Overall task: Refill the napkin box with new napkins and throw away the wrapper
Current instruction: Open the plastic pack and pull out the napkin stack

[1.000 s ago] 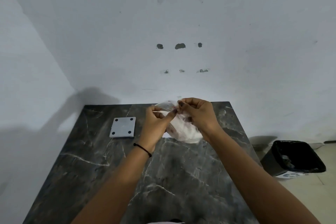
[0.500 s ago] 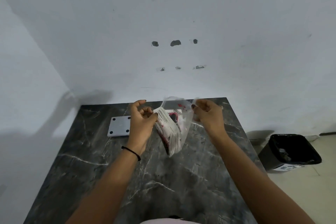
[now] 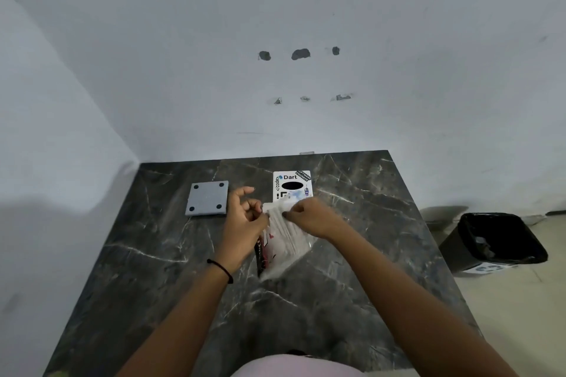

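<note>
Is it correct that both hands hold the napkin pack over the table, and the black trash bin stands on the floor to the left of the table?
Not quite. The head view shows the black trash bin on the floor to the right of the table, not the left. The left hand and right hand do hold the napkin pack over it.

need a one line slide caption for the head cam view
Both hands, left and right, hold a clear-wrapped white napkin pack over the dark marble table, before the stickered white napkin box.
</note>
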